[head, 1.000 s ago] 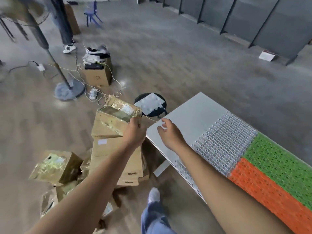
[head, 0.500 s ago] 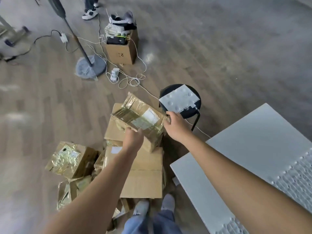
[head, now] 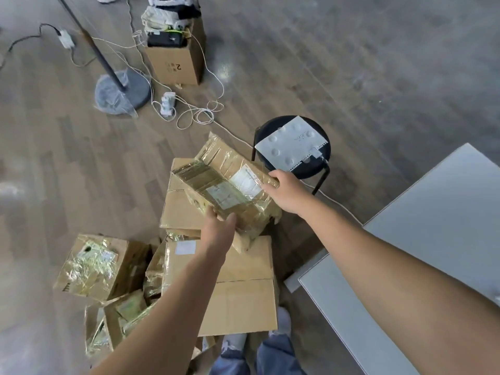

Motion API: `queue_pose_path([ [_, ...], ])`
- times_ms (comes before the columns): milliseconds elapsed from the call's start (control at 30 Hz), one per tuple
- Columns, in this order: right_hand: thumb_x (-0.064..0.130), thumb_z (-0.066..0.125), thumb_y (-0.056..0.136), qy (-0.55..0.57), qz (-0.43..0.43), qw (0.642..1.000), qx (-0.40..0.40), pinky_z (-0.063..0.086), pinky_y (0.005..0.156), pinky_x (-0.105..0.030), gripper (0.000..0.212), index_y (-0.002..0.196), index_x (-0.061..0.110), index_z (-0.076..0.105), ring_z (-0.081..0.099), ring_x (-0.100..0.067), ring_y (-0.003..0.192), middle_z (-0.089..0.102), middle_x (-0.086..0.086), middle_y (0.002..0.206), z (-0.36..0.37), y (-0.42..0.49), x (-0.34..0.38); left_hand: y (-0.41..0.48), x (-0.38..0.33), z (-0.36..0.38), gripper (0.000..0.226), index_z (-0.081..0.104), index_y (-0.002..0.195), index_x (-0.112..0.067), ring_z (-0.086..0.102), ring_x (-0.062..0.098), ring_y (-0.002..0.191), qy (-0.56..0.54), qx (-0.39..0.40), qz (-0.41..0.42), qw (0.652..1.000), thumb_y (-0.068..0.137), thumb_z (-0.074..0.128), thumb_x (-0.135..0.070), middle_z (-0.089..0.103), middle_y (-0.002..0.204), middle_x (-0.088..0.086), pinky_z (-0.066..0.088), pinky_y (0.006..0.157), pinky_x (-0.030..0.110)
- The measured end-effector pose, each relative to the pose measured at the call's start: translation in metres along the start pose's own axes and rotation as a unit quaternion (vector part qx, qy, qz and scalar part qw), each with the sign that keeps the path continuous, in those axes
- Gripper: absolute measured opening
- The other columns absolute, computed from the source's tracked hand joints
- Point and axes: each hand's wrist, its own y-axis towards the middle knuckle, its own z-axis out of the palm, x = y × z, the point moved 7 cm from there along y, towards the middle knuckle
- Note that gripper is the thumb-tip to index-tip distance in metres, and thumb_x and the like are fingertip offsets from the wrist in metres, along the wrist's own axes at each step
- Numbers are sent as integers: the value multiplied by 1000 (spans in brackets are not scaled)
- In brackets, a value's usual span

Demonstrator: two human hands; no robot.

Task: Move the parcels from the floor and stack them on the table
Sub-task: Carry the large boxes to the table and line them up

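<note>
A taped cardboard parcel with white labels is held in the air above the pile on the floor. My left hand grips its near edge from below. My right hand grips its right end. Under it lie two flat brown parcels, one partly on the other. A shiny taped box sits left of them, and crumpled parcels lie at the lower left. The white table is at the right, with its corner near my legs.
A black stool carrying a white moulded sheet stands just beyond the held parcel. Farther back are a fan stand base, loose white cables and an open cardboard box full of items.
My right hand left the table edge and took hold of the parcel's right end. The parcel came lower and nearer, and my view tilted down toward the pile.
</note>
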Motion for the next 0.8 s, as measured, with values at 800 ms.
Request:
queue_pose_path([
  [800,45,48,95,188,230,832,-469,36,63,-32,30,102,16,46,51,-21,76,54,0,86,-244,-530,-116,-433,-149,163,32,53,117,-17,65,20,92,53,403,276,871,86,63,-22,65,109,2,55,80,38],
])
